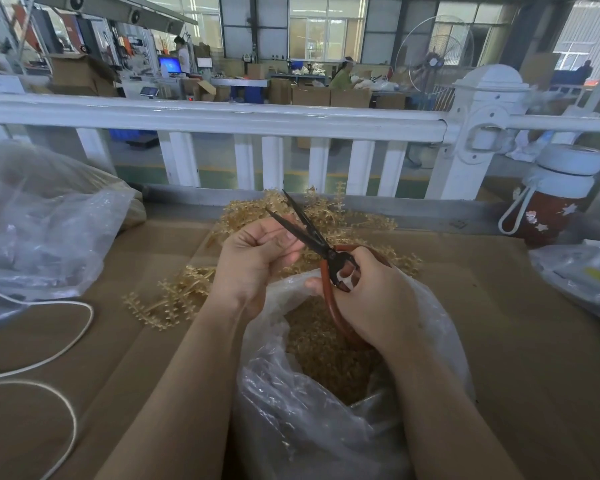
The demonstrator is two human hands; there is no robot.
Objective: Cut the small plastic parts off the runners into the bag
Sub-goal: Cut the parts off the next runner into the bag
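Runners [184, 296] lie heaped at eleven o'clock of our bag [326, 427]; our left hand [257, 258] pinches one, our right hand [374, 296] grips parted scissors [312, 233].

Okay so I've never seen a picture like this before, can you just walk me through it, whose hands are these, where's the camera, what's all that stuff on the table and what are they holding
There is no machine here. It is one picture from a camera worn on a person's head, looking forward and down at their own two bare hands.

The right hand grips the red handles of a pair of scissors, whose dark blades stand open and point away from the person. The left hand has its fingers curled next to the blades; it seems to hold a thin runner, though that piece is hard to see.

Below the hands sits an open clear plastic bag partly filled with small tan cut parts. Behind it lies a pile of uncut tan runners on a cardboard-covered table. Also there: a white cord, another plastic bag at left, and a bottle at right.
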